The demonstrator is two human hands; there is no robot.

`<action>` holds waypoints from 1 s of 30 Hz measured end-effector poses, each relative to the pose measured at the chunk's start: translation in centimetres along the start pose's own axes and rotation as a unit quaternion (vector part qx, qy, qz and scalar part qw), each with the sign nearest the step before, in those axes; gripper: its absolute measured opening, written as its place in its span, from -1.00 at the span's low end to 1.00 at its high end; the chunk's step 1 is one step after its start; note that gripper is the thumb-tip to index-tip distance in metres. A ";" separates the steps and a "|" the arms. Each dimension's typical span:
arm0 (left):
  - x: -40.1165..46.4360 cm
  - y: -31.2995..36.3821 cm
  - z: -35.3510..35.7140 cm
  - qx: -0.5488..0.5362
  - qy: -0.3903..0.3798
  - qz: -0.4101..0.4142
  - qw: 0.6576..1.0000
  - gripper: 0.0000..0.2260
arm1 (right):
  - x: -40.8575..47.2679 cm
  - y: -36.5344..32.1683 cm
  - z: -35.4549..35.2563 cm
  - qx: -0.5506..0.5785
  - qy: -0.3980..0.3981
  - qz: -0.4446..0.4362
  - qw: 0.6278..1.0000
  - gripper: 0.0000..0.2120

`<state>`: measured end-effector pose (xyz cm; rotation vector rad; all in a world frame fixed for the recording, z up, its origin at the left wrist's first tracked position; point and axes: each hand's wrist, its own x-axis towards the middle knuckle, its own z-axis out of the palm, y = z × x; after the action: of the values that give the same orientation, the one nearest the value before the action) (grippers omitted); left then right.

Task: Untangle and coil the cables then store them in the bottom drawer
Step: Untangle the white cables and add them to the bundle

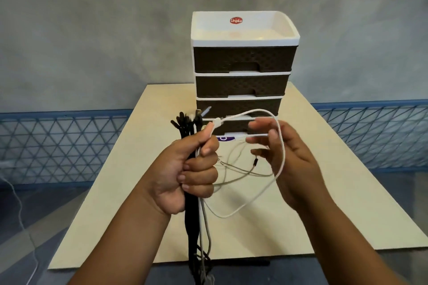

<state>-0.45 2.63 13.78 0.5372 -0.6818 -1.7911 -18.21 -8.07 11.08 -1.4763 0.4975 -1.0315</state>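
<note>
A grey mottled wall fills the background, with a blue lattice railing (58, 146) running across behind a pale cream counter (324, 203). At the far middle of the counter stands a small drawer unit (243, 71) with a white frame, an open white tray on top bearing a red oval sticker, and four dark brown woven-pattern drawers stacked one above another. The bottom drawer (234, 125) is partly hidden behind the hands; whether it is pushed in cannot be told.

In front of the unit, above the counter, the left hand (185, 171) is closed in a fist, its fingers clamped around a bundle of cables (193, 210). The bundle is mostly black with some grey strands. Plug ends stick up above the fist, and the rest hangs straight down below the counter's near edge.

A white cable (281, 146) leaves the top of the left fist and arcs to the right in a wide loop. The right hand (291, 159) is raised beside it, its fingers spread apart and loosely curved, with the loop passing across the fingers. Thinner grey strands hang tangled between the two hands.
</note>
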 end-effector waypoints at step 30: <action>-2.2 -9.9 9.8 0.045 0.267 0.258 0.928 -0.55 | -20.2 6.7 -5.7 -0.219 -0.361 0.241 0.874 -0.86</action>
<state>-13.06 8.98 14.27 0.7861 -0.4647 -1.0573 -31.53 3.50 -2.04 -1.8673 0.5244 0.0743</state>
